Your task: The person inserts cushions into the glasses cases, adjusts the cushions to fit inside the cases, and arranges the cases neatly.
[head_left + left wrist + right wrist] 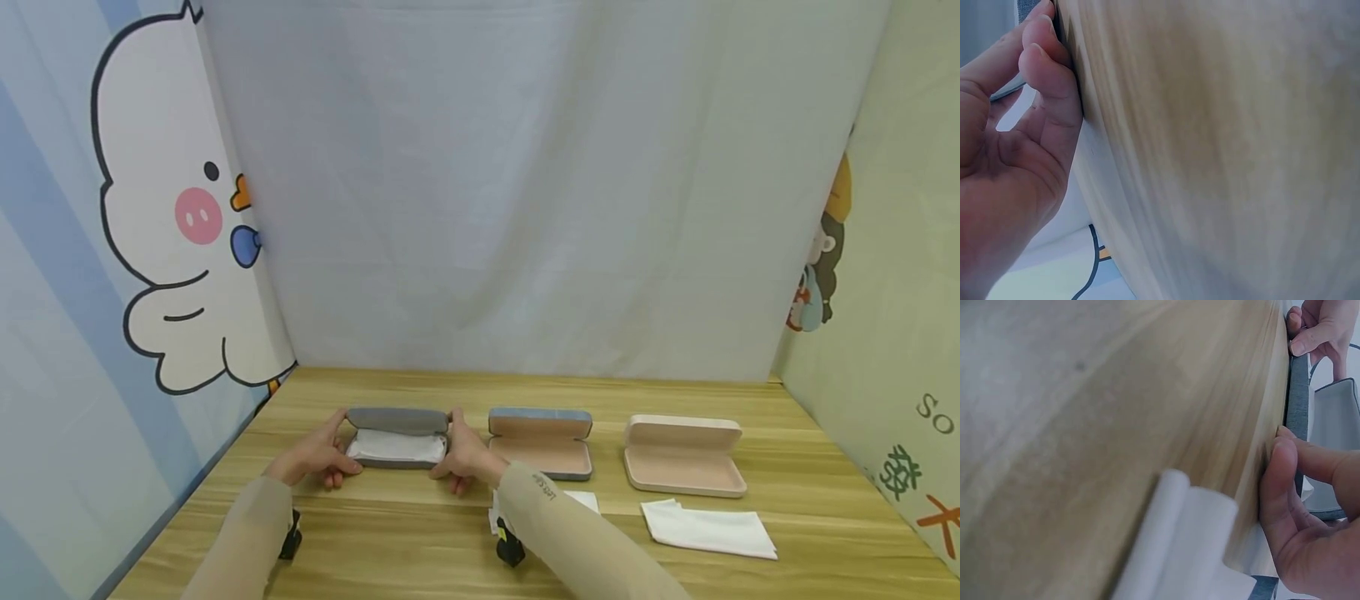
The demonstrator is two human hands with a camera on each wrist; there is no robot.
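Gray case point(397, 420) between left hand point(318, 454), right hand point(467, 452); fingers point(1281, 467) gripping ends.

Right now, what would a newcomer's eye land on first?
Probably the big white cartoon bird at the head view's left. Then the gray case, leftmost of three open ones on the wooden table, held at its ends by the left hand and right hand, a white cloth inside. The blue-gray case and pale case sit to its right.
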